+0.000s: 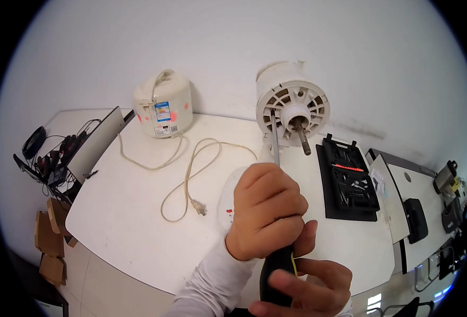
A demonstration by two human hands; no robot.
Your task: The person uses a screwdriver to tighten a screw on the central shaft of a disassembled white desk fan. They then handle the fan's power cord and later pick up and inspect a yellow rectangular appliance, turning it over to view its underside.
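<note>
A long screwdriver (279, 272) with a black and yellow handle runs up from my hands, its metal shaft reaching a slot in the white fan motor housing (319, 112). Whether the tip sits on a screw I cannot make out. My left hand (268, 211) is wrapped in a fist round the upper handle and lower shaft. Below it, the fingers and thumb of my right hand (323, 282) close round the handle's lower end. From the middle of the round, ribbed housing a metal spindle (303, 138) sticks out toward me. A white fan base (224, 206) is mostly hidden behind my left hand.
A white rice cooker (178, 108) stands at the back left against the wall. A pale power cord (187, 174) with a plug loops across the white table (122, 227). At right lies an open black tool case (350, 179). Cardboard boxes (48, 235) are on the floor at left.
</note>
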